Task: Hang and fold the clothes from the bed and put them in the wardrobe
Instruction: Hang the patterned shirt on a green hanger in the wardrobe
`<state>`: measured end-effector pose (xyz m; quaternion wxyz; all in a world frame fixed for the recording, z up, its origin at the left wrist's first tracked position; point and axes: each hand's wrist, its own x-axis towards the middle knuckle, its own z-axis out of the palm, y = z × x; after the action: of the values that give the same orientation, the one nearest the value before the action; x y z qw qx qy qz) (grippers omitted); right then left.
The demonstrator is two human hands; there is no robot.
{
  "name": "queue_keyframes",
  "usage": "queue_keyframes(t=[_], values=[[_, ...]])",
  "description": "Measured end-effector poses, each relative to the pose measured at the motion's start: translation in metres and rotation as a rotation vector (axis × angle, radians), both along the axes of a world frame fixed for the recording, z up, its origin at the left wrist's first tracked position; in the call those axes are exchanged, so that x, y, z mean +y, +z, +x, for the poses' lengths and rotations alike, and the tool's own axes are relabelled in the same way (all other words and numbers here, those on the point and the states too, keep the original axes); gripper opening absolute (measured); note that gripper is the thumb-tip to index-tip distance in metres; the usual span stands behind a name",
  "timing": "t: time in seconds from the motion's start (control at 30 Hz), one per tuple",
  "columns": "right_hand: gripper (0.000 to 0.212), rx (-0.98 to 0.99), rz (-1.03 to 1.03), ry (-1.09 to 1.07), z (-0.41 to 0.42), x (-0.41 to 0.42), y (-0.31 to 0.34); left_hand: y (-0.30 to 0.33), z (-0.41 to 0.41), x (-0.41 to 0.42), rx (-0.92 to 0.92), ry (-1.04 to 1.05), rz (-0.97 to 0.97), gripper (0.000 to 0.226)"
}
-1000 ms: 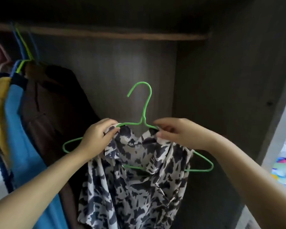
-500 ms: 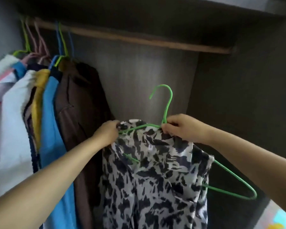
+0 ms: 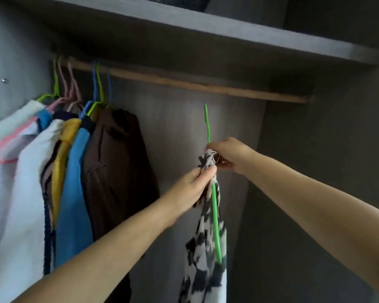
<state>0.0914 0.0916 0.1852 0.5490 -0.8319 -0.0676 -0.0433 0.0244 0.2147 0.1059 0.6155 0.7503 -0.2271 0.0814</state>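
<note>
Patterned garment (image 3: 204,254) on green hanger (image 3: 214,217), gripped at top between both hands (image 3: 208,171).

A long wooden wardrobe rail (image 3: 206,86) runs under a grey wooden shelf (image 3: 184,25). At its left end hang green, pink and blue wire hangers (image 3: 96,84), bearing a brown jacket (image 3: 116,162), a blue garment (image 3: 74,193), a yellow garment (image 3: 62,154) and white garments (image 3: 13,193).

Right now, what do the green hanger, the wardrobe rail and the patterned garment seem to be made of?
Green hanger: thin wire, probably plastic-coated, given its uniform glossy green. Wardrobe rail: looks like unfinished wood, matte tan and slightly uneven. Patterned garment: thin soft fabric, black-and-white print, draping limply; fibre unclear.
</note>
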Motion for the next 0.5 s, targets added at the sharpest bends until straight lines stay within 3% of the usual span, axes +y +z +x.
queue_keyframes(t=[0.1,0.2,0.27,0.3,0.4,0.43,0.5], values=[[0.010,-0.012,0.043,0.050,0.014,0.032,0.008,0.032,-0.003,0.020,0.050,0.064,0.069,0.017],[0.011,-0.090,-0.032,0.129,0.020,0.067,0.015,0.054,-0.004,0.044,0.037,0.148,0.135,0.022],[0.013,-0.148,-0.095,0.204,0.023,0.091,0.021,0.062,-0.003,0.057,-0.007,0.281,0.277,0.030],[0.018,-0.176,-0.147,0.232,0.025,0.103,0.025,0.066,0.000,0.065,-0.048,0.396,0.397,0.039],[0.078,-0.227,-0.301,0.306,0.038,0.136,0.045,0.080,0.012,0.091,-0.078,0.662,0.628,0.057],[0.080,-0.226,-0.329,0.327,0.040,0.145,0.054,0.085,0.018,0.101,-0.066,0.723,0.658,0.059],[0.062,-0.259,-0.384,0.352,0.049,0.163,0.068,0.098,0.029,0.115,-0.064,0.836,0.734,0.058]])
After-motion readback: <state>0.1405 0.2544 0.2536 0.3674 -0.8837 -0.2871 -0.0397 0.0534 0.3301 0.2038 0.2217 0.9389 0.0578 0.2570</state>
